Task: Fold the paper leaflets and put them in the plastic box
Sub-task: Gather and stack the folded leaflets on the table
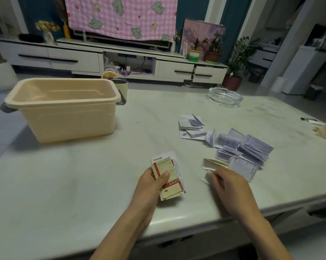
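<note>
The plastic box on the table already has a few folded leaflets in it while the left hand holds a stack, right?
Not quite. The head view shows the plastic box empty; the left hand does hold a stack of leaflets.

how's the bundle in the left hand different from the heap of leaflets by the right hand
The bundle is gripped in the left hand and squared up; the heap lies loose and fanned on the table. The bundle shows red and cream covers; the heap looks pale with bluish print. Both are folded paper.
</note>
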The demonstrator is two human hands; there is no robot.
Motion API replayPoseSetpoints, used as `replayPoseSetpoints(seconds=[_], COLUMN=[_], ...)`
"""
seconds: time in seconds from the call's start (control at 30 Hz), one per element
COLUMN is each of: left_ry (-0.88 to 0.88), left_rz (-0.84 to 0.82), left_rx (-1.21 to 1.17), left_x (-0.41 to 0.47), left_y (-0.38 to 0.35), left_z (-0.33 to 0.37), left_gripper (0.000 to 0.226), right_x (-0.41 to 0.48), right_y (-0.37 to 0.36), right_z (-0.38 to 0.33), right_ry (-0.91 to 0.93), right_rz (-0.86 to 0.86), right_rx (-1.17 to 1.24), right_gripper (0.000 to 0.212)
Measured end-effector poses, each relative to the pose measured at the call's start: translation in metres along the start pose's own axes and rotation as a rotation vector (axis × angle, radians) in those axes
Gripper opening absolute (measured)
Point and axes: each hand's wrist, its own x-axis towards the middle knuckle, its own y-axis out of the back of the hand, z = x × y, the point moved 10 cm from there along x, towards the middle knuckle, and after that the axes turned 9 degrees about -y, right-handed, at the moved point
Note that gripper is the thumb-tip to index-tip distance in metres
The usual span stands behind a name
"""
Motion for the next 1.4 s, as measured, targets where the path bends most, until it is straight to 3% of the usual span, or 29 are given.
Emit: replayPoseSetpoints(seconds=[0.07,0.13,0.2,0.27,0.6,0.77,0.87,1.07,1.17,1.3,1.4], left_ry=[-0.001,-0.017,-0.041,-0.075,-0.053,-0.082,-0.051,-0.011,0.007,0.001,-0.022], left_rz=[0.013,0.033,0.034,0.020,0.079,0.089,0.087,0.068,0.065,0.065,0.107], left_rx=[0.015,0.043,0.060,0.085,-0.005,0.051,0.021,-0.026,-0.040,-0.026,-0.012], left_x=[-0.002,-0.001,-0.001,-0.002,-0.002,0.003,0.004,0.007,0.006,0.005,0.006], left_y=[-0.001,0.003,0.001,-0.003,0.000,0.004,0.006,0.005,0.005,0.004,0.007], left_z=[0.000,0.002,0.004,0.007,0.000,0.001,-0.003,-0.005,-0.006,-0.006,-0.006], left_gripper=[0.014,0.014,0.015,0.016,0.028,0.019,0.017,0.018,0.018,0.017,0.018], right_x=[0.001,-0.001,-0.004,-0.014,-0.032,-0.016,0.006,0.019,0.017,0.017,0.016], right_y=[0.017,0.033,0.023,0.002,-0.014,-0.008,0.012,-0.015,-0.033,-0.026,-0.003], right_z=[0.000,-0.009,-0.029,-0.054,-0.082,-0.068,-0.040,-0.009,-0.003,-0.015,-0.028], right_ry=[-0.080,-0.186,-0.290,-0.314,-0.199,-0.109,-0.039,0.025,0.014,0.096,0.088], right_rz=[0.083,0.106,-0.033,-0.175,0.101,0.129,0.212,-0.128,-0.306,-0.225,-0.109], right_rx=[0.109,0.450,0.858,0.988,0.652,0.579,0.316,-0.143,-0.317,-0.183,0.155], right_gripper=[0.017,0.018,0.020,0.019,0.013,0.009,0.012,0.047,0.048,0.046,0.046])
